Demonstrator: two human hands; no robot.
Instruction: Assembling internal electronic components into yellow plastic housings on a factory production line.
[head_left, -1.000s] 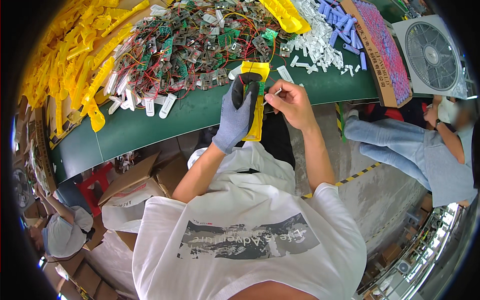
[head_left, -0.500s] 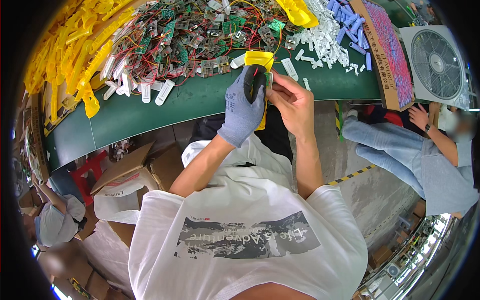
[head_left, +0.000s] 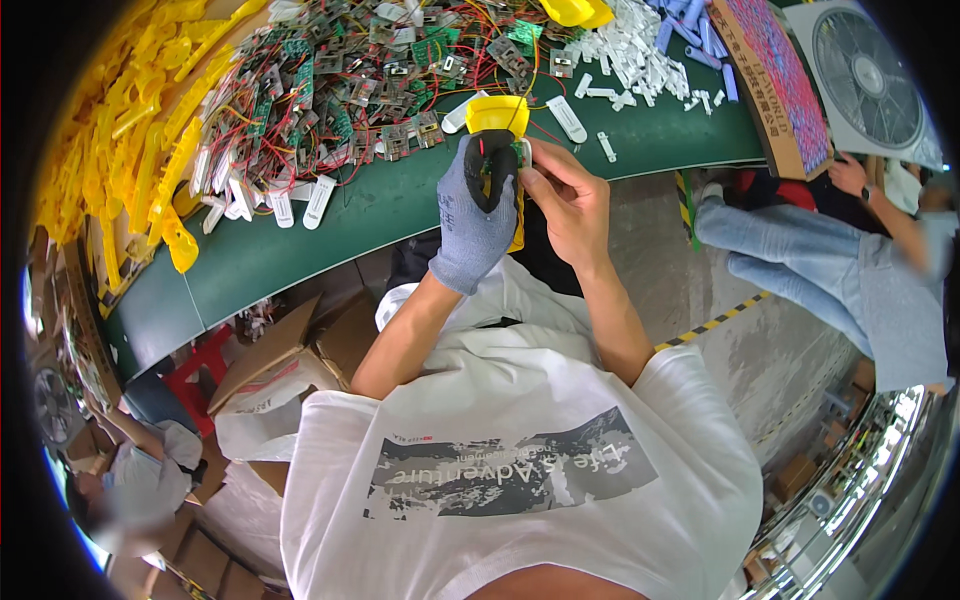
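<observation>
My left hand [head_left: 472, 215], in a grey-blue knit glove with dark fingers, is closed round a yellow plastic housing [head_left: 497, 115]. The housing's flared end sticks out above the glove, and more yellow shows below the palm. Wires and a bit of green circuit board show between the gloved fingers. Bare, my right hand [head_left: 572, 205] pinches a small white part [head_left: 526, 152] at the housing's right side; its exact kind is too small to tell. Just beyond both hands, white strips [head_left: 567, 120] lie on the green table [head_left: 270, 255].
Yellow housings [head_left: 130, 120] are heaped at the left. Wired circuit boards [head_left: 370, 90] pile up at the back, beside small white pieces [head_left: 635, 60] and purple cylinders [head_left: 700, 45]. A cardboard box [head_left: 770, 110] and a fan [head_left: 868, 75] stand right. A person [head_left: 820, 250] sits at the right.
The whole view has shifted a little. My right thumb and fingers have shifted at the housing's side, where a small white part now shows. My left hand keeps its hold.
</observation>
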